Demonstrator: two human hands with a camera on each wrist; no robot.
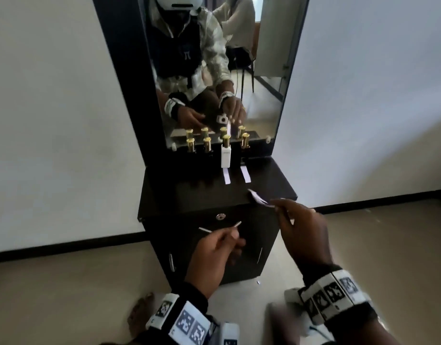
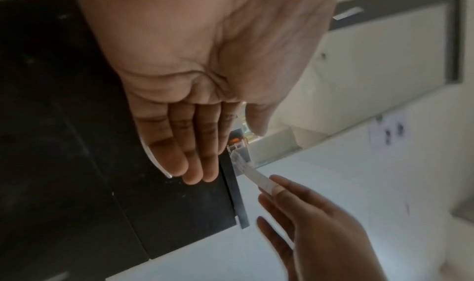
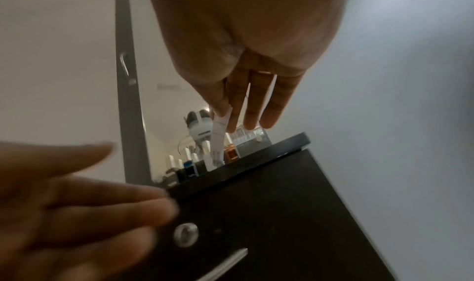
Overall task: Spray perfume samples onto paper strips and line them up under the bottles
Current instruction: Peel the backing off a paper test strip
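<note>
The right hand [image 1: 305, 232] pinches a white paper strip [image 1: 258, 197] above the dark table's [image 1: 214, 195] front edge; the left hand [image 1: 215, 255] pinches another thin strip [image 1: 205, 229] (seen edge-on). Two strips [image 1: 227, 176] lie below gold-capped perfume bottles [image 1: 207, 144].

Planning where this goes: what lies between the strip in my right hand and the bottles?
In the head view, two paper strips lie on the cabinet top between them, one below the white bottle, one below the rightmost bottle.

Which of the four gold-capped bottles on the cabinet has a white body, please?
The third bottle from the left; its body is white, while the others look dark.
</note>
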